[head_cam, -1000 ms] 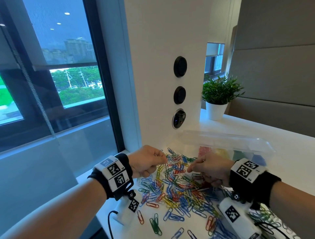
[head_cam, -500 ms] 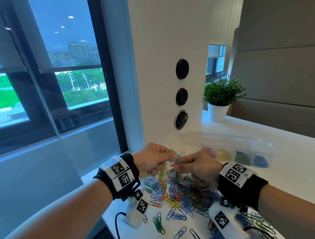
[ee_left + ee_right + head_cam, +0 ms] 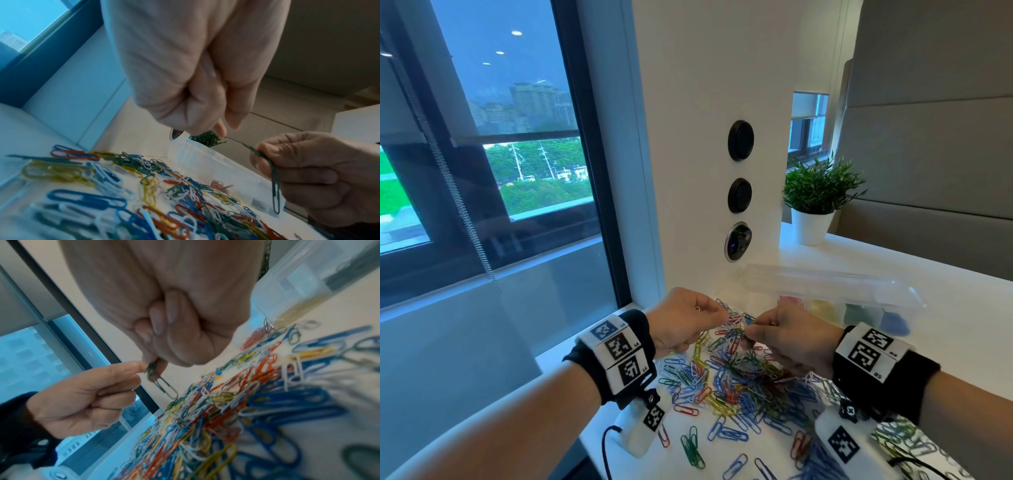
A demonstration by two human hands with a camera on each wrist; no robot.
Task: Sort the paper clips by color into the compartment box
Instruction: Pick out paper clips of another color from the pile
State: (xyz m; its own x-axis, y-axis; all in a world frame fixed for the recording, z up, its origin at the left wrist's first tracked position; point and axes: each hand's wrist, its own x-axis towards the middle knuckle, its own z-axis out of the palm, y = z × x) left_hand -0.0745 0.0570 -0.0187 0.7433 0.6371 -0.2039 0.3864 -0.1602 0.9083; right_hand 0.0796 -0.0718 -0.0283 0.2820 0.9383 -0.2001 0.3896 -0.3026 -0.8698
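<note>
**Hands meet above the clip pile**

Since a second ago our two hands have drawn together over the heap, and our right hand has lifted a clip clear of it.

We work at a white counter (image 3: 962, 308) set against a white pillar (image 3: 709, 102) bearing three round black fittings. A dark-framed window (image 3: 482, 154) stands to the left, showing trees and towers, and a small potted plant (image 3: 813, 202) sits farther back on the counter.

Our right hand (image 3: 791, 339) pinches a dark green paper clip (image 3: 273, 180) between thumb and forefinger; the clip hangs below the fingers, just above the pile. Our left hand (image 3: 685, 318) has its fingers curled, with thumb and forefinger tips reaching to the top of that same clip, as the right wrist view shows.

Beneath the hands lie the loose paper clips (image 3: 739, 383), a tangled spread of blue, red, yellow, green and white. Behind them is the clear compartment box (image 3: 859, 294), lid raised, holding sorted red, yellow, green and blue clips in separate compartments.
</note>
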